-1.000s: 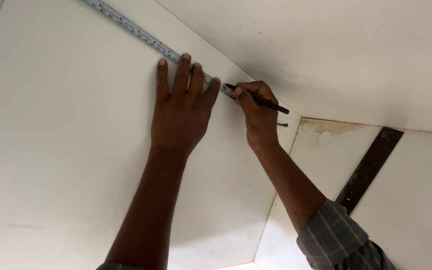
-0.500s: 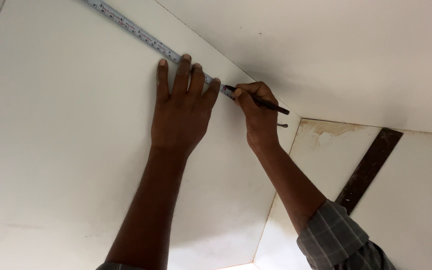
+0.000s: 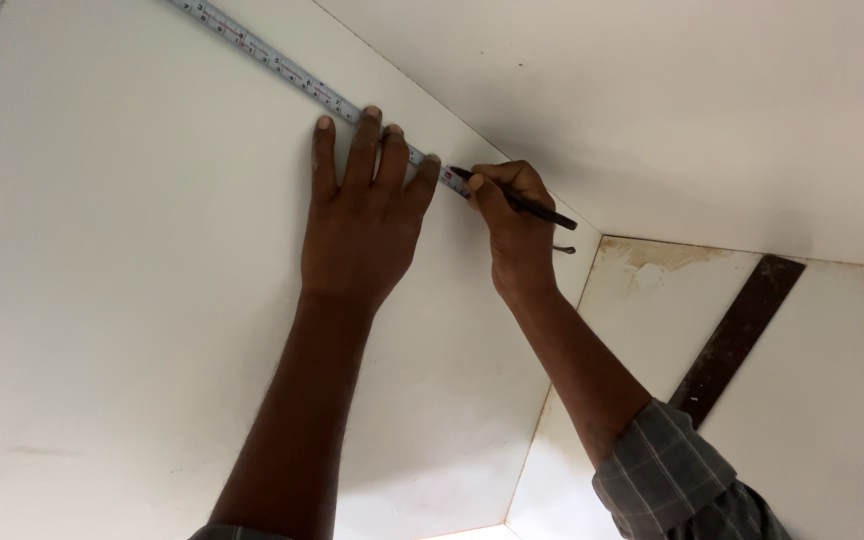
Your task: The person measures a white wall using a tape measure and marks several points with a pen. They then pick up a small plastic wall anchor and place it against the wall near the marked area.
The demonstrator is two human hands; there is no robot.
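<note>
White panel [image 3: 102, 300]: left hand [image 3: 362, 225] pins tape [image 3: 282, 68], right hand [image 3: 517, 235] pencils.

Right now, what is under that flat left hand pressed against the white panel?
The left hand lies flat on the white panel, its fingertips pinning a measuring tape. The tape's stretch under the fingers is hidden. The right hand holds a pen at the tape's end.
</note>
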